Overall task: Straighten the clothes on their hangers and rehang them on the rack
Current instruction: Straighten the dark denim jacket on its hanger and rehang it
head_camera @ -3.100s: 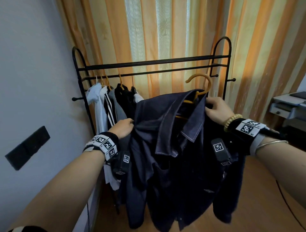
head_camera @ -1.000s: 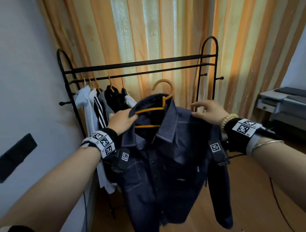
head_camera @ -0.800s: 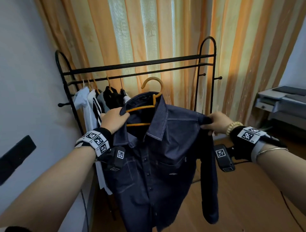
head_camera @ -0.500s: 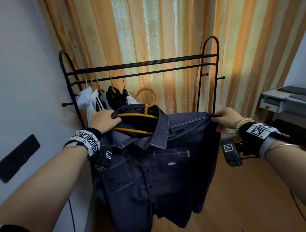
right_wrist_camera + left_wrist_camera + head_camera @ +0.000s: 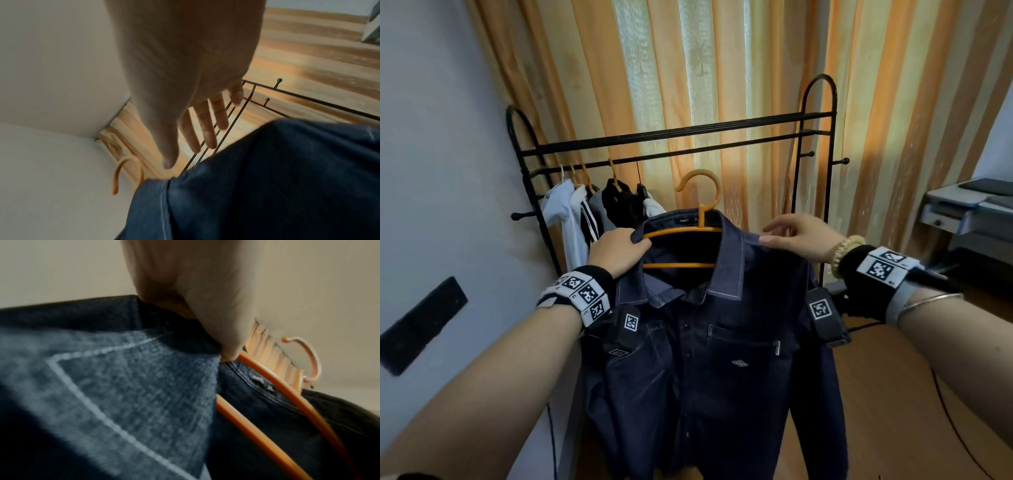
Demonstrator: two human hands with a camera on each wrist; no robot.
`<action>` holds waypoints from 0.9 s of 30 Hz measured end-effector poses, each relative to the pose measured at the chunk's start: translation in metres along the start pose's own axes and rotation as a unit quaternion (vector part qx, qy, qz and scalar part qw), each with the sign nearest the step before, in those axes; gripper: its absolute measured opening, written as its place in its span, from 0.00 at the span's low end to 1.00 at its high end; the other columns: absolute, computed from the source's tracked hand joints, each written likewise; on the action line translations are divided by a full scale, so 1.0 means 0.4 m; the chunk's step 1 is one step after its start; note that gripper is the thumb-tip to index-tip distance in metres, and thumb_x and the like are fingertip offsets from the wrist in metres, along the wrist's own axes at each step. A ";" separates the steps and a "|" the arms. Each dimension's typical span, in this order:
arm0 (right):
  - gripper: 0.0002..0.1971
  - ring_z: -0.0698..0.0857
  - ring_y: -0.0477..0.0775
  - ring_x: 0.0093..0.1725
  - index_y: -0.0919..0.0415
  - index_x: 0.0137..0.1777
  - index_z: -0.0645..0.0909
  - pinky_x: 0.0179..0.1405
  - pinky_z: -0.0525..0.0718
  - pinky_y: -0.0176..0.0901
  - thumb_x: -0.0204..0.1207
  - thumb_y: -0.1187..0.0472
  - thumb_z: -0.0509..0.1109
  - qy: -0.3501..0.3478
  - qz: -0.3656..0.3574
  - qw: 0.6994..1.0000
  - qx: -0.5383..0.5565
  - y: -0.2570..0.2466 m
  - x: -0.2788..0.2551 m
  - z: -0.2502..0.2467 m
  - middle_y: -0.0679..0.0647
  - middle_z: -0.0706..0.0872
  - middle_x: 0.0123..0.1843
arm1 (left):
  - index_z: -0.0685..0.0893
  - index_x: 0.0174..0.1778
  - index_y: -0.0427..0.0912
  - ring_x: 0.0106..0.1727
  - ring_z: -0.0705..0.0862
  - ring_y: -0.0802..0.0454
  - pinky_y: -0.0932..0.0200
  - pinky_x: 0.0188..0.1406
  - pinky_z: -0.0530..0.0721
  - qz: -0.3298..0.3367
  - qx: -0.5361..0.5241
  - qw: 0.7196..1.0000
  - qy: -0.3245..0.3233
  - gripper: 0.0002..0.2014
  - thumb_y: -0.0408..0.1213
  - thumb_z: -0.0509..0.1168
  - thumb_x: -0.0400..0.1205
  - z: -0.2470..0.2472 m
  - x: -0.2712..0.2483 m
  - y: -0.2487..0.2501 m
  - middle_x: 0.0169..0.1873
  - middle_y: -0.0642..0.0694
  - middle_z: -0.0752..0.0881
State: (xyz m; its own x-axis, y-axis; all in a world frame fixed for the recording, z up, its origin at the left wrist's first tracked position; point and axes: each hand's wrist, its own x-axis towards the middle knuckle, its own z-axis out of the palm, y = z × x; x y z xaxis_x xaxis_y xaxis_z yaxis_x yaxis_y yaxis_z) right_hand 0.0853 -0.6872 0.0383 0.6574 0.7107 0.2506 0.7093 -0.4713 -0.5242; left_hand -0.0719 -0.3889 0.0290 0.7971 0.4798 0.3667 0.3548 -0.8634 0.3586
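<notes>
- Hanging mid-frame in the head view, the shirt (image 5: 709,342) sits on an orange hanger (image 5: 681,236), below and in front of the rack (image 5: 674,132); hook not yet on a bar.
- Left hand (image 5: 616,253) pinches collar cloth and hanger arm together, fingers curled round both.
- Right hand (image 5: 801,238) lies on the shirt's far shoulder with fingers spread and relaxed, gripping nothing.
- Handling guess: denim-like cloth, soft but fairly heavy, so it drapes and can slide off the thin, smooth hanger; hanger itself stiff and light.
- Best hold, I judge: hanger neck or arm, with cloth pinned against it; tug at shoulder seams to square it.
- Left wrist view shows the pinch close up: fingertips (image 5: 228,353) on the collar edge against the hanger arm, plus the neck label; head view hides this under the knuckles.
- Right wrist view shows straight fingers (image 5: 205,128) above the cloth; contact unclear there. Rack bars seen behind them.
- Only the head view shows other clothes (image 5: 599,212) bunched at the rack's left end, free bar to their right.
</notes>
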 end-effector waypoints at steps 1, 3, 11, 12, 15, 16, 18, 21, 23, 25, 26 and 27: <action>0.17 0.81 0.45 0.49 0.51 0.63 0.80 0.47 0.77 0.37 0.75 0.49 0.70 -0.003 -0.006 0.999 -0.034 0.002 0.007 0.010 0.45 0.83 0.51 | 0.62 0.25 0.44 0.28 0.71 0.45 0.55 0.30 0.61 0.000 -0.003 1.000 0.003 0.21 0.46 0.59 0.81 -0.001 0.000 0.007 0.22 0.46 0.68; 0.18 0.81 0.48 0.50 0.57 0.61 0.83 0.50 0.77 0.40 0.72 0.54 0.74 0.025 -0.007 0.996 -0.081 0.013 0.015 0.023 0.51 0.86 0.53 | 0.62 0.25 0.44 0.28 0.71 0.44 0.55 0.30 0.60 -0.001 -0.008 1.000 0.009 0.20 0.46 0.59 0.81 -0.004 0.000 0.006 0.22 0.46 0.68; 0.13 0.85 0.40 0.38 0.62 0.52 0.89 0.34 0.78 0.21 0.77 0.54 0.69 0.001 -0.044 0.999 0.004 0.025 0.004 0.009 0.47 0.88 0.38 | 0.66 0.25 0.45 0.34 0.76 0.44 0.51 0.41 0.63 -0.036 0.047 0.998 0.029 0.18 0.47 0.58 0.80 -0.017 -0.011 -0.018 0.25 0.46 0.75; 0.13 0.86 0.44 0.40 0.62 0.51 0.89 0.38 0.82 0.26 0.77 0.54 0.69 -0.003 -0.040 0.999 0.009 0.031 0.006 0.001 0.50 0.89 0.40 | 0.66 0.25 0.45 0.35 0.75 0.44 0.51 0.42 0.63 -0.041 0.049 0.997 0.032 0.18 0.46 0.58 0.79 -0.021 -0.011 -0.020 0.25 0.46 0.75; 0.14 0.88 0.57 0.46 0.64 0.49 0.89 0.51 0.87 0.51 0.77 0.54 0.69 -0.032 -0.005 0.999 -0.031 0.066 0.025 -0.021 0.61 0.91 0.45 | 0.63 0.24 0.46 0.32 0.73 0.46 0.51 0.41 0.62 -0.035 0.022 0.999 0.036 0.20 0.46 0.59 0.80 -0.022 -0.015 -0.019 0.23 0.47 0.73; 0.12 0.88 0.58 0.48 0.63 0.51 0.89 0.55 0.86 0.53 0.77 0.55 0.69 -0.054 0.015 0.997 -0.060 0.076 0.029 -0.023 0.61 0.91 0.48 | 0.63 0.24 0.46 0.32 0.73 0.46 0.52 0.41 0.63 -0.032 0.020 0.999 0.033 0.20 0.46 0.59 0.80 -0.019 -0.015 -0.014 0.23 0.47 0.72; 0.13 0.86 0.55 0.57 0.58 0.61 0.85 0.60 0.82 0.47 0.78 0.63 0.67 -0.093 0.033 0.991 -0.090 0.076 0.029 -0.023 0.56 0.89 0.56 | 0.65 0.24 0.46 0.34 0.76 0.44 0.52 0.41 0.65 -0.035 0.025 0.999 0.014 0.19 0.48 0.59 0.79 -0.011 -0.017 -0.012 0.24 0.47 0.74; 0.22 0.81 0.49 0.60 0.54 0.73 0.73 0.59 0.76 0.40 0.80 0.63 0.64 -0.065 0.001 0.998 0.000 0.026 0.023 -0.021 0.52 0.84 0.62 | 0.66 0.25 0.46 0.34 0.79 0.39 0.52 0.39 0.68 -0.037 0.007 0.999 -0.018 0.19 0.54 0.59 0.75 0.000 -0.020 -0.010 0.23 0.46 0.73; 0.24 0.83 0.48 0.51 0.53 0.77 0.67 0.51 0.79 0.39 0.81 0.53 0.63 -0.034 -0.028 0.998 0.051 -0.036 0.025 -0.011 0.50 0.83 0.59 | 0.68 0.26 0.45 0.35 0.79 0.40 0.50 0.42 0.71 -0.027 0.006 0.999 -0.035 0.20 0.54 0.61 0.77 0.008 -0.026 0.010 0.24 0.46 0.74; 0.21 0.86 0.48 0.34 0.54 0.73 0.70 0.31 0.82 0.37 0.82 0.50 0.60 -0.025 -0.057 0.993 0.099 -0.090 0.038 0.009 0.52 0.87 0.54 | 0.71 0.29 0.44 0.37 0.81 0.42 0.50 0.45 0.72 -0.012 0.030 0.998 -0.062 0.19 0.54 0.61 0.78 0.021 -0.029 0.040 0.28 0.45 0.79; 0.16 0.86 0.49 0.27 0.57 0.66 0.75 0.24 0.82 0.38 0.83 0.51 0.60 -0.024 -0.070 0.989 0.125 -0.107 0.045 0.020 0.56 0.88 0.51 | 0.72 0.31 0.44 0.39 0.81 0.43 0.50 0.46 0.72 -0.005 0.043 0.996 -0.081 0.18 0.54 0.61 0.78 0.025 -0.030 0.055 0.30 0.44 0.80; 0.14 0.86 0.52 0.24 0.62 0.59 0.79 0.20 0.83 0.40 0.83 0.53 0.59 -0.018 -0.074 0.986 0.148 -0.117 0.050 0.029 0.59 0.89 0.47 | 0.72 0.32 0.44 0.40 0.81 0.43 0.50 0.46 0.72 0.001 0.055 0.994 -0.095 0.18 0.55 0.62 0.78 0.029 -0.031 0.065 0.32 0.44 0.81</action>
State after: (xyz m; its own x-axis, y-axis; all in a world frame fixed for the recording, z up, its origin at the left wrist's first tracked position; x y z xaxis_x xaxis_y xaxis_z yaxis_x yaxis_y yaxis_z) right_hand 0.0622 -0.6446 0.0585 0.5387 0.7811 0.3158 0.6884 -0.1919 -0.6995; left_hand -0.0669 -0.4192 0.0237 0.8722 0.4490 0.1940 0.3964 -0.8812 0.2575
